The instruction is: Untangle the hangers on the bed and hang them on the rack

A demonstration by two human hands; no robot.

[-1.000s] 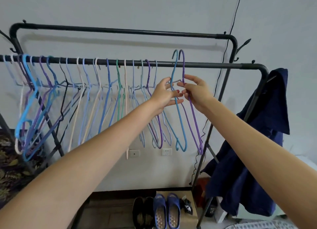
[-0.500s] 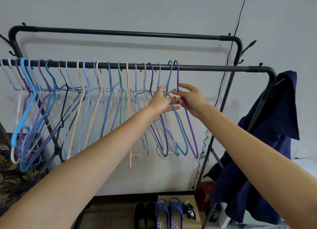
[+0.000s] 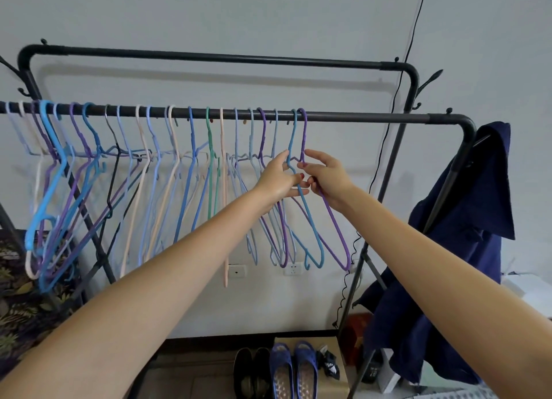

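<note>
A black clothes rack stands against the wall, and its front rail (image 3: 373,118) carries a long row of coloured hangers (image 3: 155,171). At the right end of that row hang a blue hanger (image 3: 311,219) and a purple hanger (image 3: 337,228), both with their hooks over the rail. My left hand (image 3: 276,179) grips the blue hanger just below its neck. My right hand (image 3: 330,176) pinches the purple hanger at the same height. The two hands touch at the fingertips. The bed is out of view.
A higher back rail (image 3: 209,56) runs behind. A dark blue garment (image 3: 466,234) drapes over the rack's right end. Shoes (image 3: 286,371) and a cardboard box sit on the floor below. A black cable hangs down the wall at right. Patterned fabric lies at the left edge.
The blue and purple hangers came down from above the front rail, and their hooks now sit over it beside the row. Both hands came down with them.
</note>
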